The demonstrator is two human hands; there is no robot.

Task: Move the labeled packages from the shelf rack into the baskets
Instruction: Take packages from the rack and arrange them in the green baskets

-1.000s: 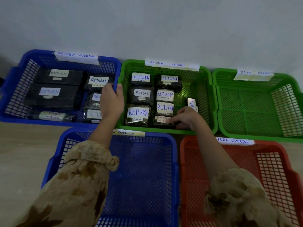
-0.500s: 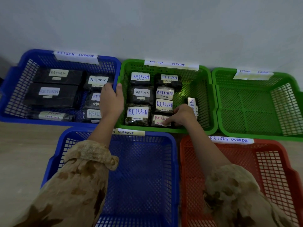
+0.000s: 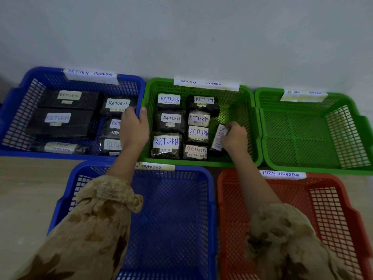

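The left hand (image 3: 134, 131) is gripping the shared rim where the far blue basket (image 3: 30, 81) meets the middle green basket (image 3: 249, 110), fingers curled over the edge and thumb on the green side. The right hand (image 3: 234, 138) is reaching into that green basket, fingers closed on a tilted package (image 3: 219, 137) whose "RETURN" label is running sideways. Between the two hands, seven more labeled packages (image 3: 166, 143) are lying flat in two columns, just left of the held one.

loose tan sleeves (image 3: 96, 225) with brown blotches, gathered at elastic cuffs.
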